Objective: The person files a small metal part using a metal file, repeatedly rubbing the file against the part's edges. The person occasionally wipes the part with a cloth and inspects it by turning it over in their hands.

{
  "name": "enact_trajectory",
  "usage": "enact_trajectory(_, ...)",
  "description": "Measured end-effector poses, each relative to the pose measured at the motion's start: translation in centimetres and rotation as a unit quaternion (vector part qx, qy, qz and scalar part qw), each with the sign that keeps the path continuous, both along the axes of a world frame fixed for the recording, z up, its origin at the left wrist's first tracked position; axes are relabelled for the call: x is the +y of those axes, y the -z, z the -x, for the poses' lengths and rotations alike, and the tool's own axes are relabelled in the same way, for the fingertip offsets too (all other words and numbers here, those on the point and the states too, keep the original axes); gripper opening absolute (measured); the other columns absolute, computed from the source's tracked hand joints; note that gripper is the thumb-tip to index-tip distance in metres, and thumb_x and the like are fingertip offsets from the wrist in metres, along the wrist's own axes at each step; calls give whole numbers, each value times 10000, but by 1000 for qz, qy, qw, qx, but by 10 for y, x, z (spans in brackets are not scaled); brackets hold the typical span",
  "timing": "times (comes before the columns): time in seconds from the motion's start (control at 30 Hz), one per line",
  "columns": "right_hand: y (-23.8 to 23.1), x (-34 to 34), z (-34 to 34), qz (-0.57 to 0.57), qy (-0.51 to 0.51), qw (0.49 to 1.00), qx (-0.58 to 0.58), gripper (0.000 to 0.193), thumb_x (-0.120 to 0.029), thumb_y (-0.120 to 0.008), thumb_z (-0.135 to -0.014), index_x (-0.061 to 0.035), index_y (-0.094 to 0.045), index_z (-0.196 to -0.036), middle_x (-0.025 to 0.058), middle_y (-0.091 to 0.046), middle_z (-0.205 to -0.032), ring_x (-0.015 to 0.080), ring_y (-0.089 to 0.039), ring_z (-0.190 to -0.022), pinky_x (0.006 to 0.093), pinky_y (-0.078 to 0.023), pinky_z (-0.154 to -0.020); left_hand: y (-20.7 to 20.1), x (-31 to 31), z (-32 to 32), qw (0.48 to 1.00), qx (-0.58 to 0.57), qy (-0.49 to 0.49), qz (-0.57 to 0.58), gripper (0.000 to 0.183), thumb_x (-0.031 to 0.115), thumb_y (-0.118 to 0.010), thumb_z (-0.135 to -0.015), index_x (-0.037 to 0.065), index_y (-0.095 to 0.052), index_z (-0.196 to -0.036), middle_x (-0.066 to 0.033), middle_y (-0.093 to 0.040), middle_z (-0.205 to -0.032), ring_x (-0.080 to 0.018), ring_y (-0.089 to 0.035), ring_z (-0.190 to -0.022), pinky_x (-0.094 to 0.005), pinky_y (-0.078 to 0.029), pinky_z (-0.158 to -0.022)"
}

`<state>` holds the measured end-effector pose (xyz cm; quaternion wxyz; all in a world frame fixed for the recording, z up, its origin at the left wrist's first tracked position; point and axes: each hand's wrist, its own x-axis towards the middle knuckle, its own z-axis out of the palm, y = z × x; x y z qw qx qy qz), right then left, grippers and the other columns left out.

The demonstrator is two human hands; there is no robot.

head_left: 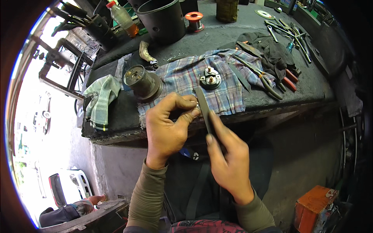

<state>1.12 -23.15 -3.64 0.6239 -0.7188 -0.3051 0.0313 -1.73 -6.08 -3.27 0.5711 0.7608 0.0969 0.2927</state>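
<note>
Head cam is a worn wide fisheye looking steeply down and forward, left hand point(169, 124) and right hand point(231, 159) close at mid-frame, bench point(311, 83) just beyond, coverage running from distant white car point(79, 181) lower left to orange box point(314, 206) lower right.

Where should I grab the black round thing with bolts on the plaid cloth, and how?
Probably pinch the black thing by its round rim, from the person's right: bolts stick up on top, and the flat tool ends near its left.
</note>
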Motion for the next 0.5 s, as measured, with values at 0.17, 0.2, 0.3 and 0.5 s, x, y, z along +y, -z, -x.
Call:
enact_trajectory(0.17,2,0,2,18,11,999,-50,549,66,-643,-972,35,-582,-1516,220,-664,-897,354,-671,-742,407,-548,-708,-4,1,1,1000,9,-3,4,144,-126,-786,-882,-34,-704,-955,-114,-784,-1053,-151,-730,-1021,-308,-586,-920)
enact_trajectory(0.2,3,-14,12,40,7,999,-35,567,79,-647,-960,41,-577,-1522,222,-679,-920,350,-685,-758,399,-562,-736,-4,-1,0,1000,2,3,5,144,-128,-785,-882,-34,-705,-957,-114,-784,-1052,-152,-730,-1019,-308,-587,-919)
enact_trajectory(0.3,-1,-29,25,53,0,999,4,584,91,-646,-955,40,-569,-1531,211,-675,-907,314,-670,-728,384,-554,-719,-2,-2,0,1000,-5,5,-3,136,-127,-780,-891,-37,-707,-960,-118,-782,-1050,-159,-733,-1012,-310,-590,-927)
enact_trajectory(0.5,4,3,-2,15,3,999,-36,579,58,-646,-980,16,-554,-1551,186,-608,-832,315,-609,-673,404,-522,-667,-2,2,-1,1000,2,-8,-8,138,-119,-784,-897,-34,-707,-973,-120,-784,-1050,-151,-731,-1013,-306,-589,-931)
